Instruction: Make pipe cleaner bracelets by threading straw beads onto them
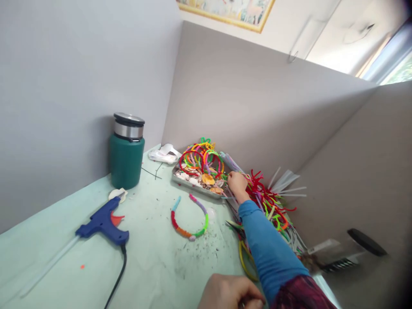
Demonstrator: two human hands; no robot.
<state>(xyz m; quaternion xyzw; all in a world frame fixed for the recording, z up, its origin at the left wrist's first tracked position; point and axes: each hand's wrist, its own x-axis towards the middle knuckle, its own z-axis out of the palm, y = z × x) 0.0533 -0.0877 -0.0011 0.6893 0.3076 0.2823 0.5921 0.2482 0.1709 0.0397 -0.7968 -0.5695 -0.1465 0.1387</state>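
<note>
My right hand, at the end of a blue sleeve, reaches to the right end of a metal tray. Its fingers are curled down, and what they grip, if anything, is hidden. Shells fill the tray, with colourful pipe-cleaner hoops heaped on top. My left hand is at the bottom edge, partly cut off, its fingers bent together around something I cannot make out. Between the hands and the glue gun lies a horseshoe-shaped pipe-cleaner band in several colours, with a small shell at its curve.
Loose pipe cleaners and clear glue sticks crowd the right side. Yellow-handled pliers lie beside my right forearm. A green flask stands at the left. Grey panels enclose the table; a black cord runs toward me.
</note>
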